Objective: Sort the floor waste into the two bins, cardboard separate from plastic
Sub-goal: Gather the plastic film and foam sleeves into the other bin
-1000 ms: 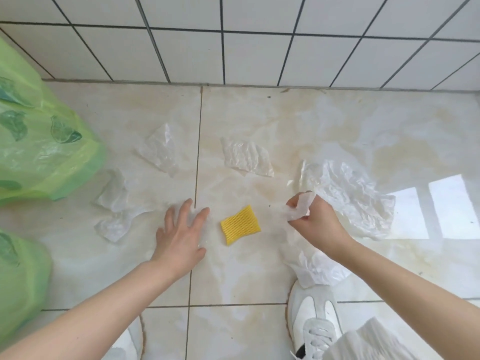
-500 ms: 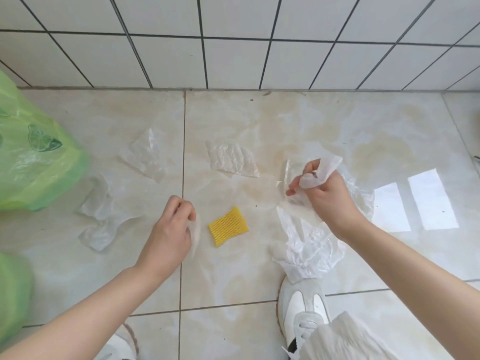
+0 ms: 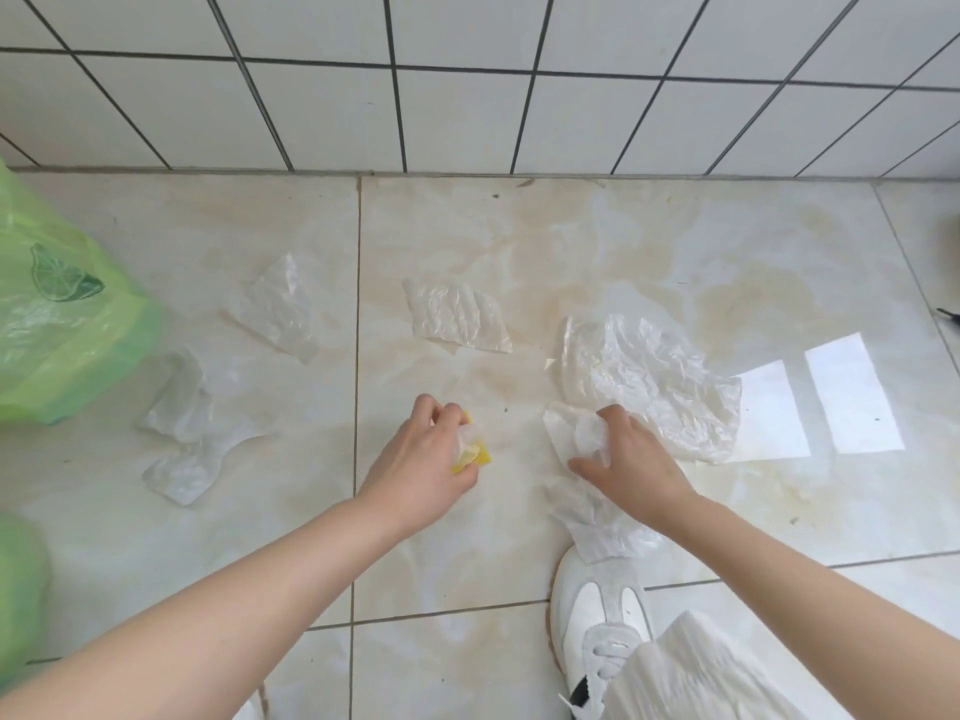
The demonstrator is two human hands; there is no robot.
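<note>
The yellow foam pad (image 3: 475,456) is grasped by the left hand (image 3: 426,467), crumpled film (image 3: 589,439) by the right hand (image 3: 631,467); four plastic scraps (image 3: 457,324) are left unsorted on the floor

There is just one camera, worn on the person's head. It looks forward and down at the floor (image 3: 519,511) from close above — both forearms reach in from the bottom edge. The tiled wall (image 3: 467,96) fills the top, and a white shoe (image 3: 597,615) shows at the bottom. The wide lens bends straight lines — no second view shares the scene.
</note>
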